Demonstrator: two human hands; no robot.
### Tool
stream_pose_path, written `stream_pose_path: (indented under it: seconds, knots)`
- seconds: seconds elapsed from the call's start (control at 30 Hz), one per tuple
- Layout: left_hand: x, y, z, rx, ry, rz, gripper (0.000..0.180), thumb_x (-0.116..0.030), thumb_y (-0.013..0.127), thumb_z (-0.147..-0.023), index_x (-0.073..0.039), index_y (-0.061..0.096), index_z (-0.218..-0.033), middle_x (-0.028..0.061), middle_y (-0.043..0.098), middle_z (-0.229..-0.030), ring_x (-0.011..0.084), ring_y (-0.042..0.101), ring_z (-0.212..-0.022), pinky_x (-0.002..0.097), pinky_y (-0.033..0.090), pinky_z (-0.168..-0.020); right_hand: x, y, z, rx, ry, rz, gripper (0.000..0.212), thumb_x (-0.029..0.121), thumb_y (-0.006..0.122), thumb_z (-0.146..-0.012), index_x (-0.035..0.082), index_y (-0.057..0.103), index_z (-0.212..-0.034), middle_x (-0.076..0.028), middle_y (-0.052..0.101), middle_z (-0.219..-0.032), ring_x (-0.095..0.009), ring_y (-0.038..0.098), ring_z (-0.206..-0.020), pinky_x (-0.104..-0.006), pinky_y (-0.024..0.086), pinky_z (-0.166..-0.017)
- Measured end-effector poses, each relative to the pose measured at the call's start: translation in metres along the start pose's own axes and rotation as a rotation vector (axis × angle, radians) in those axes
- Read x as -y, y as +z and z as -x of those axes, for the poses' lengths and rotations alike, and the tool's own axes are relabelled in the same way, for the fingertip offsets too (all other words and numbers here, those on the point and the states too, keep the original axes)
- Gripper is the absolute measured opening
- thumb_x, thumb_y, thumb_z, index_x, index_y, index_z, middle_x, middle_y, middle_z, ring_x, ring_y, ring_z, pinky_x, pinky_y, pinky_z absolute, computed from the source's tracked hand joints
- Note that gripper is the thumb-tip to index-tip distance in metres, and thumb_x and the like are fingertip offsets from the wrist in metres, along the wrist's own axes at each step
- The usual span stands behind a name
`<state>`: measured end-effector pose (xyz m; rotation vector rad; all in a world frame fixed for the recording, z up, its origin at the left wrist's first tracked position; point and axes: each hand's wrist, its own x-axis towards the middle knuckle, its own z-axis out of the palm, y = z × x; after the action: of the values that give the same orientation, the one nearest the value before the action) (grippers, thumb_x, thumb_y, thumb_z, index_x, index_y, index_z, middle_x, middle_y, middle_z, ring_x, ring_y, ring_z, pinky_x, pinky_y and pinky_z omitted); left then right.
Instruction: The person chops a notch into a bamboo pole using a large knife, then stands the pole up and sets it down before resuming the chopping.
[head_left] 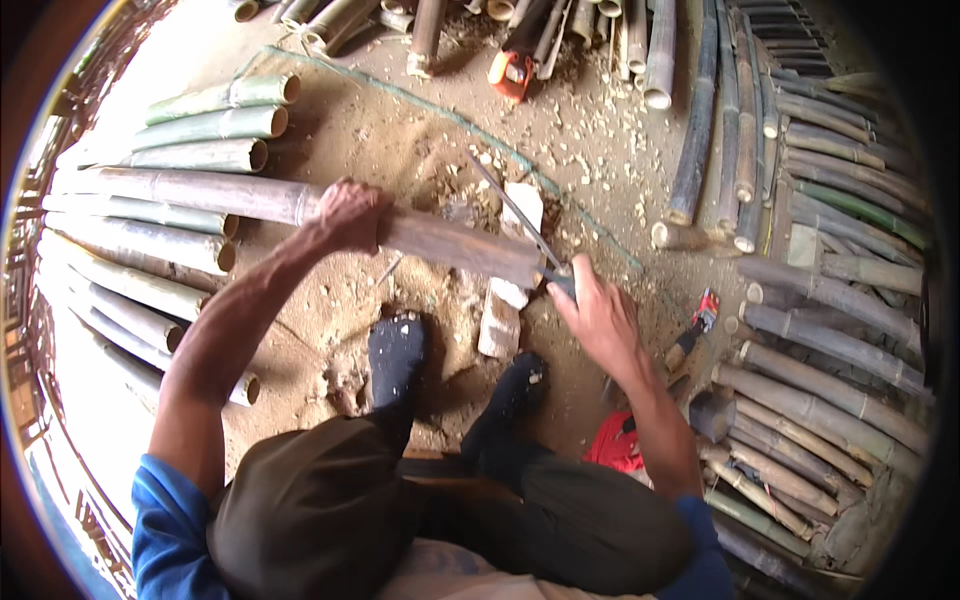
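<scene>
Brown bamboo pole [455,245], L hand [350,214] clamped round it; R hand [602,315] grips blade [512,208] by its end. I see no finished cut; prob. most left.

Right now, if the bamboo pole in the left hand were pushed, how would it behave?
The bamboo pole is probably stiff, keeping a nearly straight line past the left hand. Its rounded surface suggests it might roll if released.
</scene>
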<state>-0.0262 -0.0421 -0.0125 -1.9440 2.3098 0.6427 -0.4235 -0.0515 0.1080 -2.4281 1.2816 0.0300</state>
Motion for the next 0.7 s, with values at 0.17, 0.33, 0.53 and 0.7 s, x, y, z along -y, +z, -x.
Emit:
stream_pose_path:
  seconds: [0.17, 0.33, 0.53, 0.7]
  knots:
    - [-0.004, 0.013, 0.007, -0.207, 0.047, 0.022, 0.041, -0.01, 0.086, -0.058, -0.011, 0.067, -0.095, 0.0067, 0.07, -0.092, 0.0285, 0.068, -0.095, 0.0444, 0.051, -0.096, -0.007, 0.007, 0.011, -0.302, -0.235, -0.226, 0.033, 0.024, 0.068, -0.103, -0.002, 0.05, -0.115, -0.022, 0.071, -0.081, -0.032, 0.072, -0.06, -0.0425, 0.057, -0.05]
    - [-0.003, 0.031, 0.006, -0.412, 0.132, 0.012, 0.028, -0.008, 0.077, -0.071, -0.009, 0.063, -0.095, 0.0112, 0.068, -0.094, 0.0286, 0.068, -0.095, 0.0476, 0.052, -0.093, -0.042, 0.04, -0.003, 0.014, 0.019, 0.174, 0.036, 0.024, 0.065, -0.106, -0.005, 0.049, -0.122, -0.021, 0.072, -0.081, -0.029, 0.073, -0.063, -0.041, 0.057, -0.048]
    - [-0.007, 0.025, 0.018, -0.451, 0.115, -0.02, 0.016, -0.009, 0.069, -0.083, -0.008, 0.06, -0.096, 0.0119, 0.067, -0.095, 0.0323, 0.066, -0.093, 0.0483, 0.051, -0.089, 0.02, -0.014, 0.006, -0.292, -0.238, -0.08, 0.028, 0.018, 0.069, -0.103, -0.002, 0.051, -0.112, -0.019, 0.07, -0.076, -0.025, 0.07, -0.058, -0.0398, 0.055, -0.046]
    - [-0.01, 0.027, 0.015, -0.516, 0.151, -0.024, 0.013, -0.009, 0.069, -0.085, -0.008, 0.06, -0.095, 0.0128, 0.067, -0.096, 0.0338, 0.067, -0.093, 0.0477, 0.051, -0.091, -0.042, 0.035, 0.007, 0.108, 0.047, 0.297, 0.03, 0.022, 0.065, -0.105, -0.001, 0.048, -0.113, -0.024, 0.069, -0.077, -0.034, 0.069, -0.058, -0.0465, 0.057, -0.05]
